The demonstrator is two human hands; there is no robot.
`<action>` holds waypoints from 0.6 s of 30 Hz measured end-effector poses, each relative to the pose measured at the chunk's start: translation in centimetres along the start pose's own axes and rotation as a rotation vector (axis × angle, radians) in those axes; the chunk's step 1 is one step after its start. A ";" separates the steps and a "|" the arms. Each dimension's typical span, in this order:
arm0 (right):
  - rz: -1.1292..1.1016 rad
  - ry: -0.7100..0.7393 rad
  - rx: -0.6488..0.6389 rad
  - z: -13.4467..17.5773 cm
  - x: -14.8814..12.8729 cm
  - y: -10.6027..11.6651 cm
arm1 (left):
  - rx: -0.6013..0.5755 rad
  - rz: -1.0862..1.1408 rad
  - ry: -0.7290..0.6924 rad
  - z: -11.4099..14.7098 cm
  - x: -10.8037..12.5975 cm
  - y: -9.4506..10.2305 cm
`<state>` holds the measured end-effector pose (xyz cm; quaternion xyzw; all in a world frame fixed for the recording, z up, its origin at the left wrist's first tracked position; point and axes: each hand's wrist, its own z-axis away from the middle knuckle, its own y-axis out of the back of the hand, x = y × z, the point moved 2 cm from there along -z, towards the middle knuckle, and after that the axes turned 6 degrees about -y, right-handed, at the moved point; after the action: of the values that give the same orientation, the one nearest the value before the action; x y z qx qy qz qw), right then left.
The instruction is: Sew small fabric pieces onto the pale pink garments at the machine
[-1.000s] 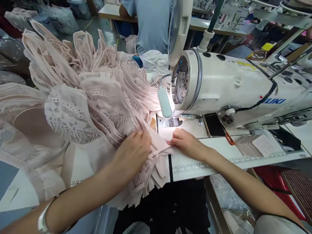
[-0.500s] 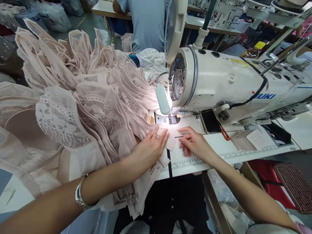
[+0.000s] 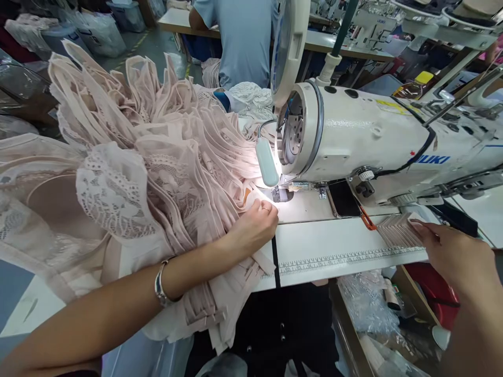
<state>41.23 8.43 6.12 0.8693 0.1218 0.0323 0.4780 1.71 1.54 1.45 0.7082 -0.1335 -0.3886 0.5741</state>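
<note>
My left hand (image 3: 257, 226) is closed, fingers bent, on the edge of a pale pink bra piece (image 3: 248, 189) just left of the sewing machine's needle area. The machine's presser foot (image 3: 281, 193) is lit by a small lamp (image 3: 267, 161). On the right, my right hand (image 3: 458, 251) pinches the top of a fanned stack of small beige fabric pieces (image 3: 398, 230) between thumb and fingers. A large heap of lace-trimmed pink bras (image 3: 184, 173) covers the table's left side and hangs over its front edge.
The white sewing machine (image 3: 353, 131) fills the right. A phone (image 3: 343, 199) and orange-handled tool (image 3: 368, 219) lie beneath it. A ruler strip (image 3: 338, 259) runs along the table's front edge. Below is an open drawer (image 3: 377, 314). A person in blue (image 3: 245, 42) sits beyond.
My right hand has moved from beside the needle area, where it held a thin grey tool, to the fabric stack on the right. The left hand has curled its fingers and shifted slightly up.
</note>
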 end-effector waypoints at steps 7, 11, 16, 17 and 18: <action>-0.326 0.058 0.281 0.8 -10.1 0.1 | 0.190 0.374 0.163 0.8 -2.4 -2.6; -0.813 0.086 -0.463 0.0 -16.9 -3.9 | 0.258 0.320 0.126 1.1 -2.9 -3.6; -0.603 0.106 -0.532 -2.4 -18.2 -9.1 | 0.174 0.136 0.001 0.6 -0.9 -3.0; -0.522 0.143 -0.482 -2.6 -18.3 -9.7 | 0.130 0.093 0.016 0.4 -0.1 -2.7; -0.453 0.178 -0.431 -2.7 -18.4 -10.1 | 0.084 0.063 0.034 0.2 0.6 -2.2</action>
<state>21.13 11.41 0.23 0.6927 0.3440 0.0260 0.6334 1.44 1.72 -0.86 0.7338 -0.1620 -0.3522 0.5579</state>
